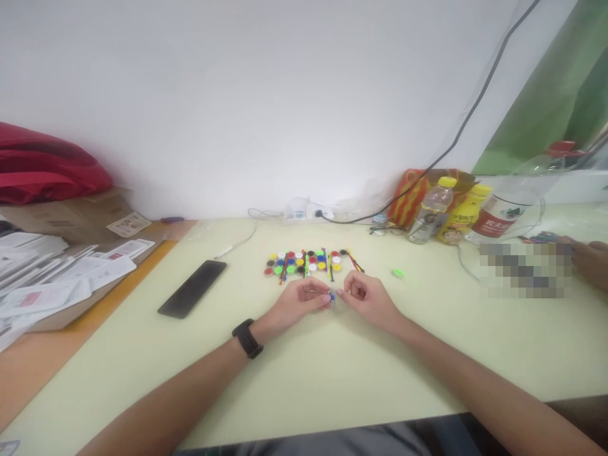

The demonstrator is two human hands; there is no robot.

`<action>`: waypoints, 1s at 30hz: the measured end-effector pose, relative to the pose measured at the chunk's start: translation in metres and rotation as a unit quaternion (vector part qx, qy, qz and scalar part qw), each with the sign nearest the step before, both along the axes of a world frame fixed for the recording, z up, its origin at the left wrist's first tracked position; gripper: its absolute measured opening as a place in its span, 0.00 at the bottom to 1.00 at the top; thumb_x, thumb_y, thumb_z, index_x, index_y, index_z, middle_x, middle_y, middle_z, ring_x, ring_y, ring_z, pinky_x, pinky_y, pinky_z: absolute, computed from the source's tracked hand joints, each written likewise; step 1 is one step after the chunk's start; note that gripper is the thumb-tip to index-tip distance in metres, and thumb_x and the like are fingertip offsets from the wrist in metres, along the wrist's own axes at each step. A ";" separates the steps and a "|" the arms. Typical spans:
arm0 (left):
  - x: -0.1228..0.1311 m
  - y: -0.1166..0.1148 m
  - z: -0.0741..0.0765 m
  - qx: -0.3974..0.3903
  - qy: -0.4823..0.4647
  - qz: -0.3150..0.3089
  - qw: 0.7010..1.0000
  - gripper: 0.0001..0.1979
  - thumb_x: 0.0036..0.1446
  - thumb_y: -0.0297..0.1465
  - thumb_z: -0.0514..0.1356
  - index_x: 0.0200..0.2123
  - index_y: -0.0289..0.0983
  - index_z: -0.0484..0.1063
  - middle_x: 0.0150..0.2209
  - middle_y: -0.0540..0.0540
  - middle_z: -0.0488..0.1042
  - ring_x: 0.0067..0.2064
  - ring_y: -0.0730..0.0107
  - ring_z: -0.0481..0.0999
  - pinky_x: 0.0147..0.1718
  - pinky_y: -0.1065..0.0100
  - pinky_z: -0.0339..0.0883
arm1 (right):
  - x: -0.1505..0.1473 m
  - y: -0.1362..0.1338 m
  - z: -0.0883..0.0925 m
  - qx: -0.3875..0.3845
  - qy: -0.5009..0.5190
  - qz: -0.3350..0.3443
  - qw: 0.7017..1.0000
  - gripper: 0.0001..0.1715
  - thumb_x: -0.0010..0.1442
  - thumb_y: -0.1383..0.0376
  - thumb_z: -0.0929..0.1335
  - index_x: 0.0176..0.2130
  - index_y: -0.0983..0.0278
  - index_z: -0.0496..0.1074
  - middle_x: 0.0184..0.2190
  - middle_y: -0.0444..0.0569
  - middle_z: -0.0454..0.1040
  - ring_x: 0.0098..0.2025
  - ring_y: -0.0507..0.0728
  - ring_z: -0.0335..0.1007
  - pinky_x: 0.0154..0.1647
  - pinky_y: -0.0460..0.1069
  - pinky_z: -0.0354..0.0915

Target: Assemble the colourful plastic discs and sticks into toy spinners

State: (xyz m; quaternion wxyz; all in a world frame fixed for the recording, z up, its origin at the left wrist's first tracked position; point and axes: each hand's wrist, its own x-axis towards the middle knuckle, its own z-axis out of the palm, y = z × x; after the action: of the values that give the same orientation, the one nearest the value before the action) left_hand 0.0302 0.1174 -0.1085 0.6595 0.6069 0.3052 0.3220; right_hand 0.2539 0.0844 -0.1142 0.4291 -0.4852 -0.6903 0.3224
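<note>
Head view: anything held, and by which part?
Left hand pinches a small piece near its blue part; whether the right hand also holds it is unclear.

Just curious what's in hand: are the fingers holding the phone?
No, the left fingers hold a small blue piece, while the phone lies on the table.

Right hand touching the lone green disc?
Apart: in the head view, table surface shows between the right hand and the green disc.

Left hand [297, 305] and right hand [375, 301] bare, forearms [190, 380] too. Wide-strapped black watch [247, 339], left wrist [261, 330]. Grey clothing [332, 447], near-black patches, blurred, beyond surface's [285, 396] near edge.
</note>
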 end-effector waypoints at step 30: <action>0.001 0.002 -0.002 0.037 0.024 0.001 0.999 0.17 0.60 0.43 0.68 0.43 0.35 0.79 0.39 0.41 0.80 0.38 0.63 0.80 0.41 0.64 0.74 | -0.003 -0.009 0.007 0.026 -0.031 0.090 0.995 0.10 0.67 0.57 0.68 0.45 0.59 0.74 0.35 0.47 0.75 0.30 0.54 0.67 0.30 0.49 0.65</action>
State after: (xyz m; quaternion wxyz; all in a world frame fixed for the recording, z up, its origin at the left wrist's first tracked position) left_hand 0.0314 0.1192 -0.1110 0.6285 0.6385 0.3094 0.3186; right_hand 0.2506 0.0755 -0.1071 0.3893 -0.4199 -0.7520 0.3265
